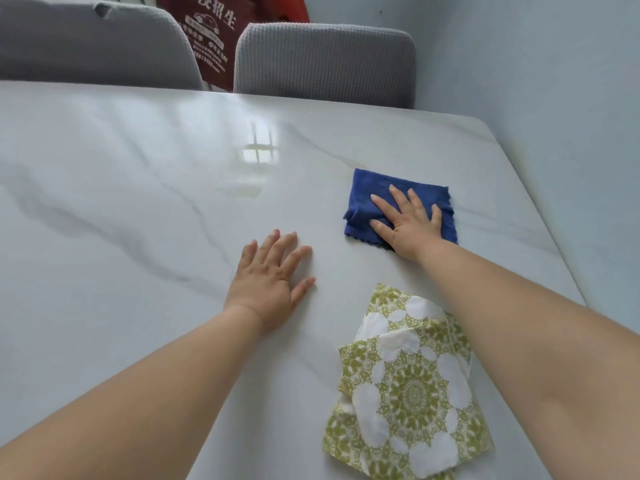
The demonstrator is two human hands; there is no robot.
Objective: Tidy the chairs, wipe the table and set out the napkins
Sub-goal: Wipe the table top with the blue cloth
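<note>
A folded blue cloth [367,199] lies on the white marble table [138,202] toward its right side. My right hand [407,221] presses flat on the cloth with straight, spread fingers. My left hand [273,275] rests flat on the bare tabletop to the left of the cloth, fingers spread, holding nothing. A loose stack of green-and-white patterned napkins [408,386] lies near the front right of the table, under my right forearm. Two grey chairs stand at the table's far edge, one at the left [86,43] and one at the right [325,60].
A pale wall [554,98] runs close along the table's right edge. Between the chairs hangs a dark red banner with white print [207,32]. The glossy tabletop reflects a window near its middle.
</note>
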